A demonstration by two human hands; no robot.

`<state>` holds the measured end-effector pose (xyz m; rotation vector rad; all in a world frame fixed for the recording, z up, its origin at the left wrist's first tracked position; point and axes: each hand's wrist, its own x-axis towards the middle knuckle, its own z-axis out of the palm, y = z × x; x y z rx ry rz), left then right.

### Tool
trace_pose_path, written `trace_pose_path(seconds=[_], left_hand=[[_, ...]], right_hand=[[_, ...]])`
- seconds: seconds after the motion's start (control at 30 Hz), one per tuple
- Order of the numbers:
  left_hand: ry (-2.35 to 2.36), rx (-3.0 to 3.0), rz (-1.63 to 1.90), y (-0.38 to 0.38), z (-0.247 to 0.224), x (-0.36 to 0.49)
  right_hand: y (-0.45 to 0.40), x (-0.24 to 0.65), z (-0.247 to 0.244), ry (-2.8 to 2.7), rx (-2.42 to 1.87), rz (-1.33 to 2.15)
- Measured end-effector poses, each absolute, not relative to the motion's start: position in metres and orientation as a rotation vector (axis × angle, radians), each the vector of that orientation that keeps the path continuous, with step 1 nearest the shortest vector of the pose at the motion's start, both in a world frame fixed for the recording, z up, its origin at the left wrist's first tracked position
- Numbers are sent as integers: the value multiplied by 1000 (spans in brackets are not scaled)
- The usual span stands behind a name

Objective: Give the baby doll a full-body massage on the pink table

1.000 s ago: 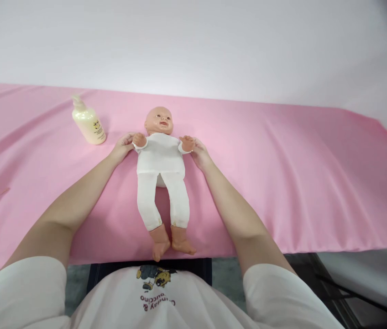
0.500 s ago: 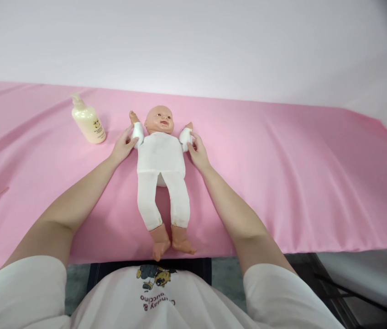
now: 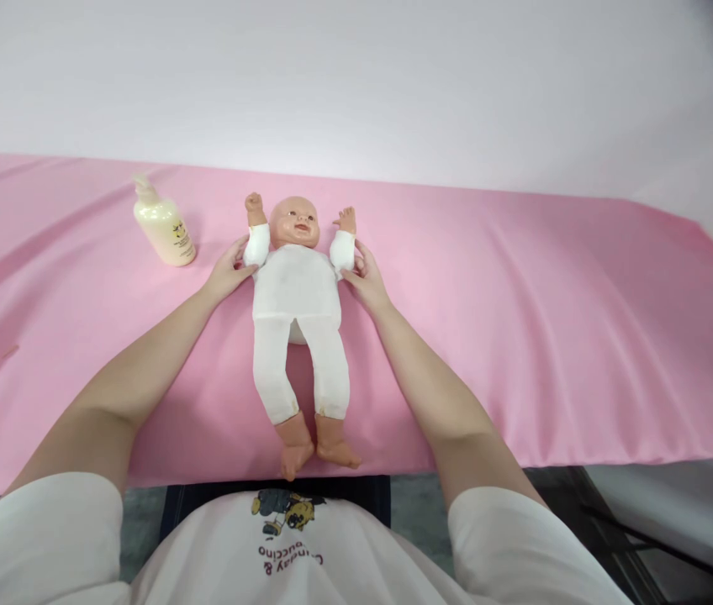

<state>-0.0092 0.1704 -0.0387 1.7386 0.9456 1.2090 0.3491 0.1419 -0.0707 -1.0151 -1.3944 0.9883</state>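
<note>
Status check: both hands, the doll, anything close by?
Left hand and right hand grip the doll's upper arms, raised beside its head. Doll supine on pink cloth. Lotion bottle stands apart, left.

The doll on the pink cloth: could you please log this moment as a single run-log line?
doll: on back, arms raised | left hand: gripping one doll arm | right hand: gripping the other | lotion bottle: upright, apart | pink cloth

A plastic baby doll in a white cloth suit (image 3: pixel 297 290) is laid on its back on the pink cloth-covered table (image 3: pixel 520 336), flanked at its upper arms by the left hand (image 3: pixel 229 270) and right hand (image 3: pixel 364 277), with a cream pump bottle (image 3: pixel 163 224) stood to its left.
</note>
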Motion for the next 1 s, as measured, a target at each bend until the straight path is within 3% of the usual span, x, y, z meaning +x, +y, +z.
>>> trace_pose_path(seconds=[0.4,1.0], left_hand=[[839,1397,1333,159,-29,5],[882,1407,1296,164,-31,3]], right_hand=[[126,340,-54,-1176,-923,1102],[132,342,-54,-1106,-1019,1126]])
